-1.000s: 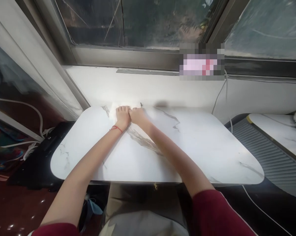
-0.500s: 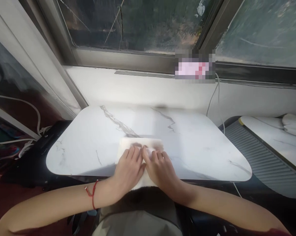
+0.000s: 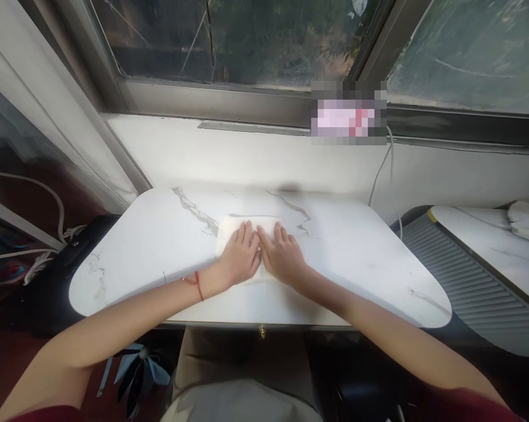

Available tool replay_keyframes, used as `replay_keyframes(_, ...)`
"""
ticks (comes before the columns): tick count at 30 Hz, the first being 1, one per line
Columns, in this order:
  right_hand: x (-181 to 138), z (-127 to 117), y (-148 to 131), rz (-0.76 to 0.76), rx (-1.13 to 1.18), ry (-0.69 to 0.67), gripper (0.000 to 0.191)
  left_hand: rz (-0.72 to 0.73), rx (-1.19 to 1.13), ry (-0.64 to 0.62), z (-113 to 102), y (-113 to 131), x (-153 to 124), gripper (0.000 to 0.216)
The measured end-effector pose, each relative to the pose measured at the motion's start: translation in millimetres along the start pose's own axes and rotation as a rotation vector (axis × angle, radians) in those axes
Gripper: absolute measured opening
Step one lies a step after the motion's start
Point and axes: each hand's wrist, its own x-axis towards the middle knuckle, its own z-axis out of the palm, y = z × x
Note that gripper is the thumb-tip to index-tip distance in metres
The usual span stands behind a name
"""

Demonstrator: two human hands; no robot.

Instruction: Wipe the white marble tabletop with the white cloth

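Observation:
A folded white cloth (image 3: 247, 224) lies on the white marble-patterned tabletop (image 3: 132, 252), a little beyond the middle of its near edge. My left hand (image 3: 240, 252), with a red cord bracelet (image 3: 198, 286) at the wrist, rests palm down on the cloth's left part, fingers stretched forward. Beside it my right hand (image 3: 282, 252) presses flat on the right part, its fingers also stretched out. The index fingers and thumbs of both hands come close together at the middle. Much of the cloth is hidden beneath the hands.
A white wall and window frame (image 3: 212, 102) rise behind the table, with a blurred pink item (image 3: 341, 118) on the ledge. A cable (image 3: 390, 170) hangs down at the right. Also to the right stands a grey ribbed panel (image 3: 475, 275) with a white top. A curtain (image 3: 48, 105) hangs at left.
Both hands have pushed forward across the tabletop, away from my body, carrying the cloth with them. My fingers were more bent before and now lie straighter.

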Motion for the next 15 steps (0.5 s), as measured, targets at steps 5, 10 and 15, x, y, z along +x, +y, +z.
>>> replay_keyframes(5, 57.1, 9.9, 18.5, 0.039, -0.012, -0.084, 0.057, -0.109, -0.026, 0.013, 15.8, -20.5, 53.6, 0.057)
replay_keyframes(10, 104.0, 25.4, 35.0, 0.063, 0.028, -0.048, 0.057, -0.199, 0.000, -0.037, 20.1, -38.5, 95.3, 0.056)
replay_keyframes(15, 130.2, 36.5, 45.9, 0.091, 0.102, -0.007, 0.055, -0.219, 0.000, -0.027, 32.6, -54.6, 122.2, 0.058)
